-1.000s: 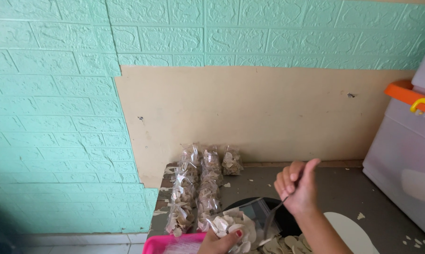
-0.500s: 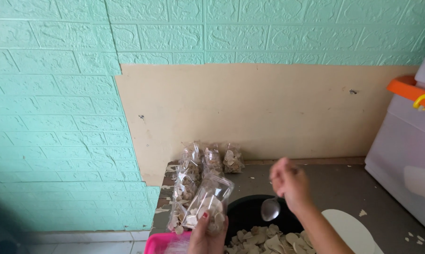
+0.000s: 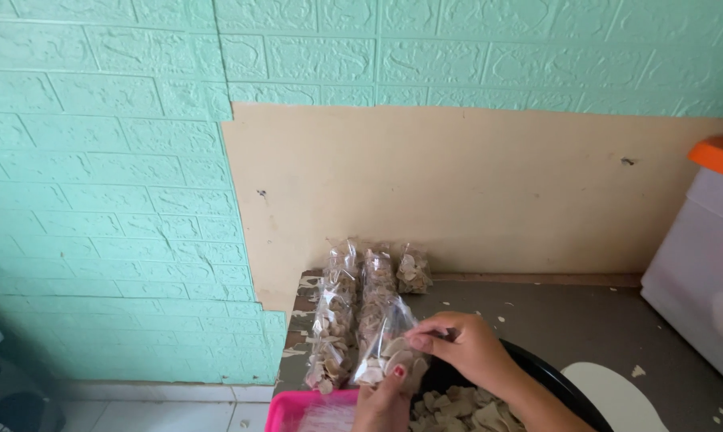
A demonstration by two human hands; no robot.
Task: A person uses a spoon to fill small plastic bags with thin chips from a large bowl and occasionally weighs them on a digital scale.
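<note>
My left hand (image 3: 384,402) holds up a small clear plastic bag (image 3: 381,352) partly filled with pale chips. My right hand (image 3: 465,344) pinches the top edge of that same bag from the right. Both hands are above a black bowl (image 3: 553,380) holding more pale chips (image 3: 457,408). Just behind the hands, several filled clear bags (image 3: 341,312) lie in rows on the grey table (image 3: 585,320), reaching back to the wall.
A pink tray (image 3: 293,412) sits at the table's front left corner. A white container with an orange lid (image 3: 709,256) stands at the right. A white round piece (image 3: 609,396) and crumbs lie on the table. Behind is a green brick-pattern wall with a beige panel.
My right hand has put away the spoon it held and come left to the bag's top. The left hand has lifted the bag higher over the bowl.
</note>
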